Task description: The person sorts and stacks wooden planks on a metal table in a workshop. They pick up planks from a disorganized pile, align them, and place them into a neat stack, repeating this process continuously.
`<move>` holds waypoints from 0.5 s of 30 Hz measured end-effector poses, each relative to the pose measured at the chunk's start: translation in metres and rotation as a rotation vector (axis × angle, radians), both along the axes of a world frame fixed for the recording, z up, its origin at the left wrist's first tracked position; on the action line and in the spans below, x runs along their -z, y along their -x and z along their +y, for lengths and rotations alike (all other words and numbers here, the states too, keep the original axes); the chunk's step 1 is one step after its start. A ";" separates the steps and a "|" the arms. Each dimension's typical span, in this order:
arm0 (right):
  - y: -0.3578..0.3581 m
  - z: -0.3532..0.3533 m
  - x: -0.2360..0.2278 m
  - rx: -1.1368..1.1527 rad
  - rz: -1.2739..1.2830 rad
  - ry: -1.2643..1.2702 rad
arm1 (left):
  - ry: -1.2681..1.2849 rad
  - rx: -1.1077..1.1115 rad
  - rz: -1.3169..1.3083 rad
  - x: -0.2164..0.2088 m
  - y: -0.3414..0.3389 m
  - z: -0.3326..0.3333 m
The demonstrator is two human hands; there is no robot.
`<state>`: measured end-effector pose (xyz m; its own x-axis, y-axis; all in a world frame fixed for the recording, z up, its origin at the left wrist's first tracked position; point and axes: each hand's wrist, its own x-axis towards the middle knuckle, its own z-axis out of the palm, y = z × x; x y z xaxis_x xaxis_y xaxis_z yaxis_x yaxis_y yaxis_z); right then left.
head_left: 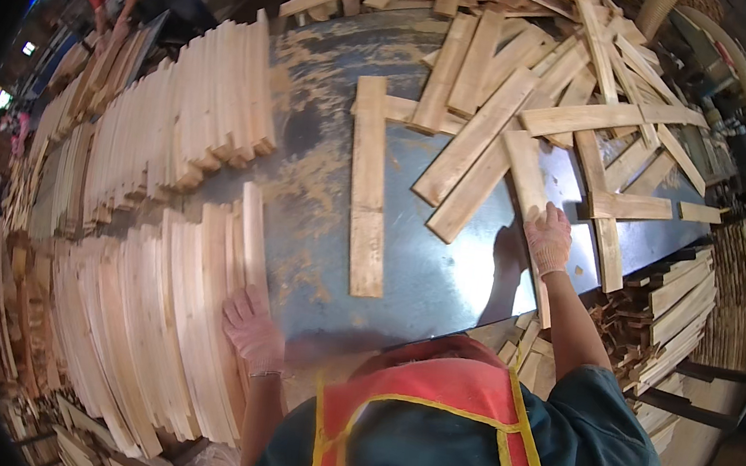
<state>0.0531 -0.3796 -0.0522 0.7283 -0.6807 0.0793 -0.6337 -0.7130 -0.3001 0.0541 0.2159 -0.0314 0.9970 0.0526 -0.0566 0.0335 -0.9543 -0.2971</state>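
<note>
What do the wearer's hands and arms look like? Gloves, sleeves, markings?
Left hand and right hand: thin, pale pinkish fabric gloves ending around the wrists. Forearms are bare below a short-sleeved dark teal shirt; the right sleeve is loose. Over it, a red apron-like garment with yellow edging. No cables or clear arm markings visible.

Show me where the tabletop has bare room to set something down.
One bare patch of table lies between the leftmost loose board and the plank at the right hand. Another strip, dusted with sawdust, runs between that loose board and the rows of boards at left. Crowded: the far right, under the jumbled pile, and the left, filled by those rows.
</note>
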 end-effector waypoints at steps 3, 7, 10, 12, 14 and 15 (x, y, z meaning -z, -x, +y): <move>0.013 -0.026 0.021 -0.085 -0.013 -0.162 | 0.053 -0.001 0.239 -0.044 -0.031 -0.077; -0.012 0.027 -0.008 -0.315 0.120 -0.240 | 0.477 -0.046 0.337 -0.006 -0.075 -0.171; -0.042 0.050 -0.012 -0.407 0.252 -0.423 | 0.460 -0.078 0.417 -0.020 -0.104 -0.238; -0.064 0.058 -0.020 -0.426 0.189 -0.683 | 0.637 -0.099 0.389 -0.014 -0.108 -0.238; -0.085 0.074 -0.034 -0.435 0.042 -1.038 | 1.067 -0.130 0.219 0.012 -0.096 -0.206; -0.094 0.081 -0.034 -0.406 -0.069 -1.257 | 1.199 -0.195 0.248 0.014 -0.087 -0.197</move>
<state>0.1472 -0.2988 -0.0186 0.9165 -0.0528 -0.3966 -0.3994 -0.0616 -0.9147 0.1411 0.0188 -0.0452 0.9338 -0.0167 -0.3573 0.2727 -0.6130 0.7415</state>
